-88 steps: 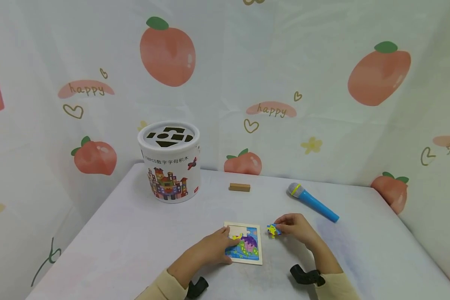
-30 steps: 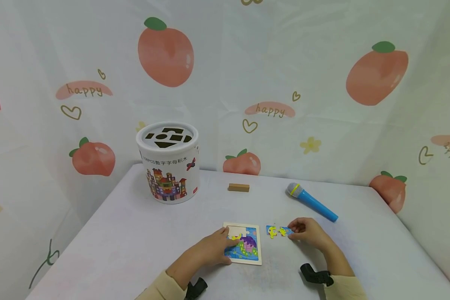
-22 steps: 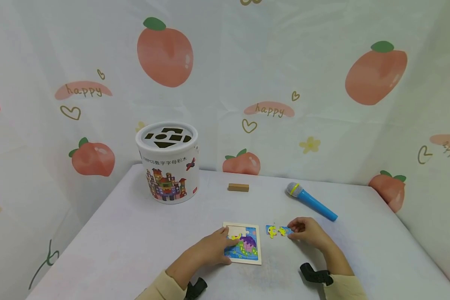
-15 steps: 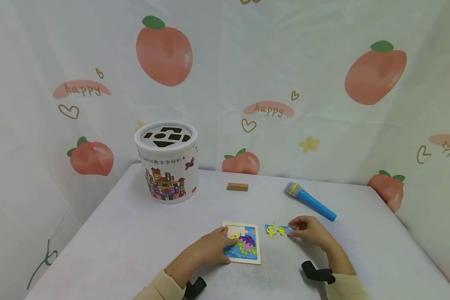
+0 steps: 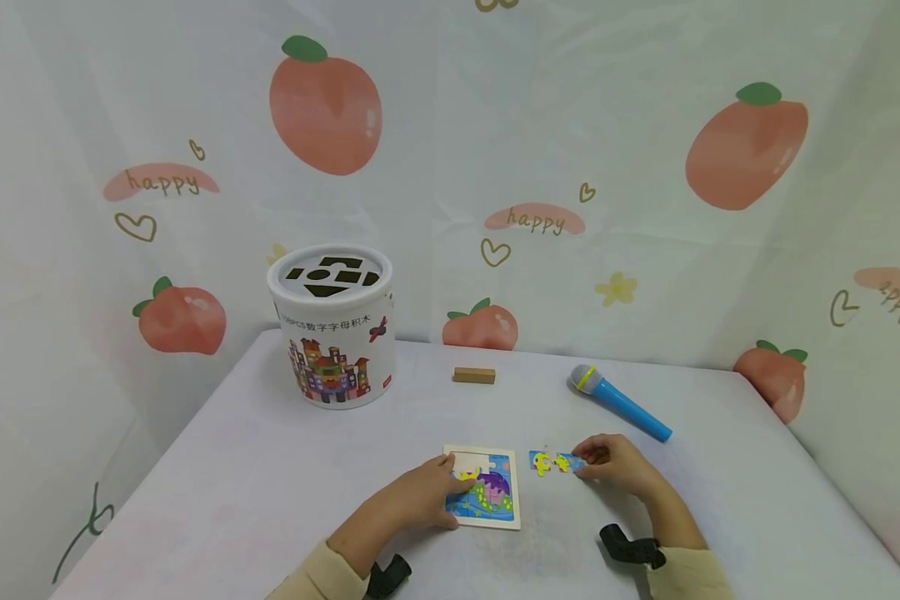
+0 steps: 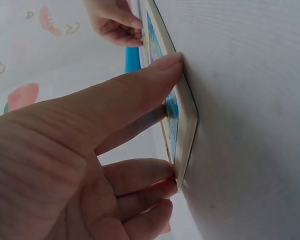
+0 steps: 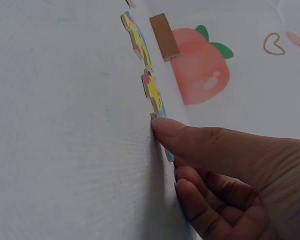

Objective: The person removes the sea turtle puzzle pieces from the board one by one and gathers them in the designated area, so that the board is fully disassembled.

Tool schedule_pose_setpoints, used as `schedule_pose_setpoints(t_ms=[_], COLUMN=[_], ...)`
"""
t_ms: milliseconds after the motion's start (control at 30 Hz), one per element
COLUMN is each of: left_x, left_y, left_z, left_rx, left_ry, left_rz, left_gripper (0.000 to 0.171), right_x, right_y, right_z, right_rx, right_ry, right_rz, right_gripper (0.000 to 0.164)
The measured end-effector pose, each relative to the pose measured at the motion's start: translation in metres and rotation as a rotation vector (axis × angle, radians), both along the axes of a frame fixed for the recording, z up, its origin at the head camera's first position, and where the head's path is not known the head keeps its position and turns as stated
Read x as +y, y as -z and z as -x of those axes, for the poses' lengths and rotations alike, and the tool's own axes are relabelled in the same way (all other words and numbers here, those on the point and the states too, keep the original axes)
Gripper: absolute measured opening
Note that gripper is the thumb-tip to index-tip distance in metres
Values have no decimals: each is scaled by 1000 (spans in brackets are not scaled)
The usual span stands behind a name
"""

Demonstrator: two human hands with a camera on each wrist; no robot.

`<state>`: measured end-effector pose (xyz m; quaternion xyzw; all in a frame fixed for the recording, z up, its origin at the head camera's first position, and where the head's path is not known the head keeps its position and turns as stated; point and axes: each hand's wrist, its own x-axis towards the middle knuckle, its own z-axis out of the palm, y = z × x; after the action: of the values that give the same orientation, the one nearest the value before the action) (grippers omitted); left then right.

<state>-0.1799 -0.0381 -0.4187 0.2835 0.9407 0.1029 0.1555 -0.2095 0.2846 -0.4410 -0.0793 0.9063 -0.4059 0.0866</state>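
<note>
A wooden-framed jigsaw puzzle (image 5: 506,524) lies flat on the table, its picture showing blue, purple and green, with bare wood at its upper left. My left hand (image 5: 420,497) grips the left side of its frame; in the left wrist view the thumb (image 6: 165,62) lies on one edge and other fingers touch the far edge. To the right of the frame sits a loose blue-and-yellow puzzle piece (image 5: 542,462). Beside that one, a second puzzle piece (image 5: 563,462) is pinched at its right end by my right hand (image 5: 621,467), low at the tabletop.
A white bucket (image 5: 333,333) with a shape-sorter lid stands at the back left. Behind the puzzle lies a brown wooden block (image 5: 474,376). A blue toy microphone (image 5: 622,404) rests beyond my right hand. A peach-printed cloth (image 5: 540,125) hangs behind the table.
Since the oldest frame my right hand has shifted right, and the two pieces, bunched together then, now sit side by side. Over the last second both hands stay nearly still.
</note>
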Motion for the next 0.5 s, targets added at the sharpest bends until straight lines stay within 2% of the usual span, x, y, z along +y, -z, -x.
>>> schedule_pose_setpoints(t_ms=[300, 500], left_x=[-1, 3], left_y=[0, -2], left_z=[0, -2], left_rx=[5, -35], left_ry=[12, 4], left_rz=[-7, -36], left_gripper=[55, 56], right_x=[1, -6], right_y=[2, -8], right_z=[0, -2], right_rx=[3, 41], right_ry=[-13, 70], right_rz=[15, -38], right_gripper=[32, 35])
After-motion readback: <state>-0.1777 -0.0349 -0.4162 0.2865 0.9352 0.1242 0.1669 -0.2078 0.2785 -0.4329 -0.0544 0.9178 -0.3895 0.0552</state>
